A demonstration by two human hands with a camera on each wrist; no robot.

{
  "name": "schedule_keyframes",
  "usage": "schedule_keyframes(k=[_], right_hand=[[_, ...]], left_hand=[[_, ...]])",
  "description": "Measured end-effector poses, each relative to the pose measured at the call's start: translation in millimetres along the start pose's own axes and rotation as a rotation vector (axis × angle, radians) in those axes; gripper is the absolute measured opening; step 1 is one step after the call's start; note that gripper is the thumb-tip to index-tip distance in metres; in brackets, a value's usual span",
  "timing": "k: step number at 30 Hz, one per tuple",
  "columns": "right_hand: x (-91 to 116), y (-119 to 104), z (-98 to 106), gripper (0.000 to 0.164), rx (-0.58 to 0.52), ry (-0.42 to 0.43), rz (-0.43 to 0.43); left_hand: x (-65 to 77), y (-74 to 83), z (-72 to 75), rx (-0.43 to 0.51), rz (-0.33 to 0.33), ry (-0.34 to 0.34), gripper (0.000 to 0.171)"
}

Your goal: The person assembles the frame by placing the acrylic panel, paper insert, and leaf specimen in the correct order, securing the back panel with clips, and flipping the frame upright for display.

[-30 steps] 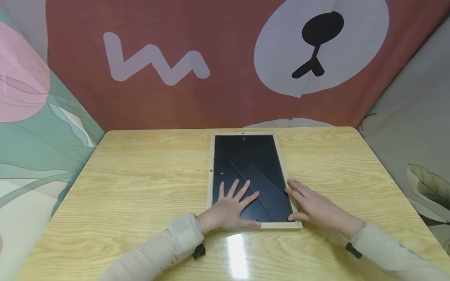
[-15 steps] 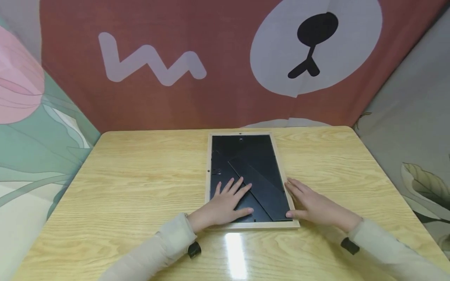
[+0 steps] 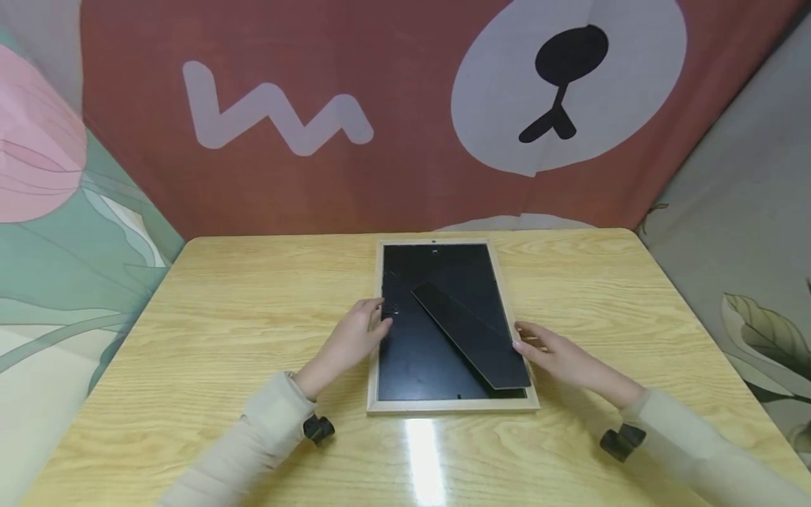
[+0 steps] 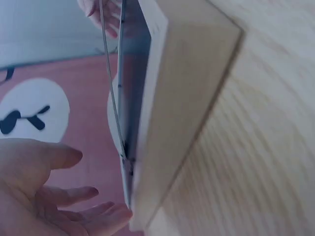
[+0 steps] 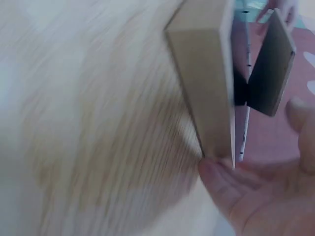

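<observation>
A picture frame [image 3: 453, 406] with a pale wooden rim and black back lies face down on the table. Its black easel stand [image 3: 475, 338] is tilted up off the backing, raised at the lower end. At the left rim is my left hand [image 3: 345, 345]; its fingertips touch or nearly touch the wood, with the thumb held apart in the left wrist view. My right hand [image 3: 567, 359] is at the right rim. In the right wrist view its fingers [image 5: 221, 187] touch the frame's outer side, while the thumb stands clear of the rim.
The wood-grain table [image 3: 266, 296] meets a red-brown cloth backdrop [image 3: 405, 190] with a cartoon face at its far edge. Printed cloths hang at left and right. A black wrist camera [image 3: 319, 428] sits under the left cuff, another [image 3: 623, 442] under the right.
My left hand has lifted off the frame's back and moved to its left rim. The stand has swung up from lying flat. My right hand stays by the right rim, fingers more bent.
</observation>
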State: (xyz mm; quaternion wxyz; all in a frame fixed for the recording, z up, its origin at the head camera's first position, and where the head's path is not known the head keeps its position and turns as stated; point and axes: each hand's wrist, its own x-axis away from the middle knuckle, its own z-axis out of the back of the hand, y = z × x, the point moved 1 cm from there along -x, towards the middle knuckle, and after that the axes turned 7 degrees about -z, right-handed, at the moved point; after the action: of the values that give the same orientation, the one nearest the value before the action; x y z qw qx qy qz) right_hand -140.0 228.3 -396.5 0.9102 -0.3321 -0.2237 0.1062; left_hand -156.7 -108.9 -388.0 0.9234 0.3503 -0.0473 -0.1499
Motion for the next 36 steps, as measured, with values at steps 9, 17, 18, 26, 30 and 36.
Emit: schedule_keyframes(k=[9, 17, 18, 26, 30, 36], right_hand=[[-17, 2, 3, 0.057, -0.388, -0.07, -0.183], [-21, 0, 6, 0.058, -0.524, -0.081, -0.279], [-21, -1, 6, 0.059, -0.537, -0.079, -0.286], [-21, -9, -1, 0.054, -0.517, -0.039, -0.284], [-21, -9, -6, 0.056, -0.521, 0.002, -0.272], [-18, -10, -7, 0.054, -0.479, 0.05, -0.259]], left_hand=[[-9.8, -28.2, -5.2, 0.208, 0.172, -0.064, 0.041], [-15.2, -35.2, -9.9, 0.506, 0.359, -0.147, 0.044], [-15.3, -35.2, -10.5, 0.498, 0.344, -0.149, 0.042], [-11.5, -30.8, -8.7, 0.346, 0.253, -0.12, 0.033], [-9.9, -31.1, -9.3, 0.352, 0.265, -0.105, 0.036], [-6.0, -29.1, -4.1, 0.377, 0.273, -0.089, 0.042]])
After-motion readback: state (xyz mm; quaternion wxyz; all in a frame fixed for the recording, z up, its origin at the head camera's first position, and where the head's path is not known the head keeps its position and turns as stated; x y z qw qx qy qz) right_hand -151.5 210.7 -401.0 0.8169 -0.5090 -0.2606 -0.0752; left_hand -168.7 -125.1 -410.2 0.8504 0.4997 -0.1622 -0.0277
